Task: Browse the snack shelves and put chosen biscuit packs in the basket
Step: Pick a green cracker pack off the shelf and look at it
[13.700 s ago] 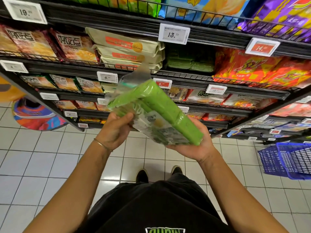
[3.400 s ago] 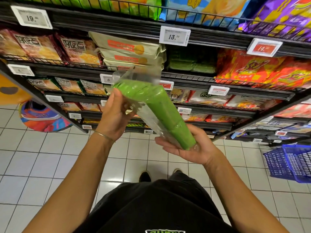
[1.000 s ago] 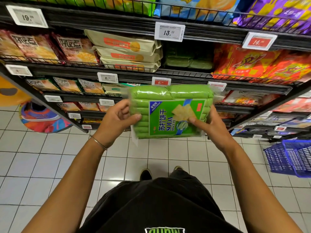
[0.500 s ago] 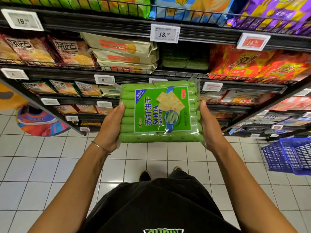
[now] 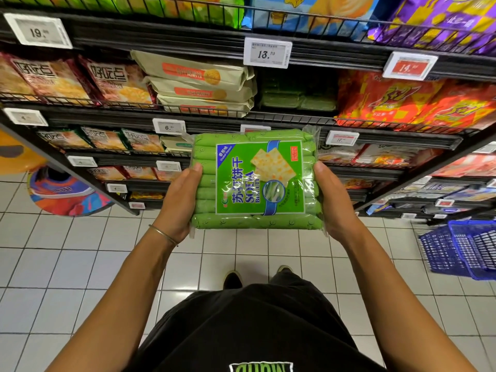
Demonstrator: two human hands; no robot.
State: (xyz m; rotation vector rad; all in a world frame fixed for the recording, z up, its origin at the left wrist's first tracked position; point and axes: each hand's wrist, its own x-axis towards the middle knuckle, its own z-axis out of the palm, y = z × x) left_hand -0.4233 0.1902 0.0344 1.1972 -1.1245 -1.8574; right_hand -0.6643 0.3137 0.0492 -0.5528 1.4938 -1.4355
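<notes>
A green soda biscuit pack is held up in front of the snack shelves, its printed label facing me. My left hand grips its left edge, thumb on the front. My right hand grips the right edge the same way. A blue plastic basket stands on the tiled floor at the right, well apart from the pack. More green packs lie on the shelf behind, under the 13.70 price tag.
Black wire shelves hold beige biscuit packs, red-orange bags and brown snack bags. A colourful floor display sits at the left shelf end. White floor tiles lie around my feet.
The pack was turned from edge-on to label-up over the last seconds. In the last half second it barely shifted; both hands keep the same hold on its sides.
</notes>
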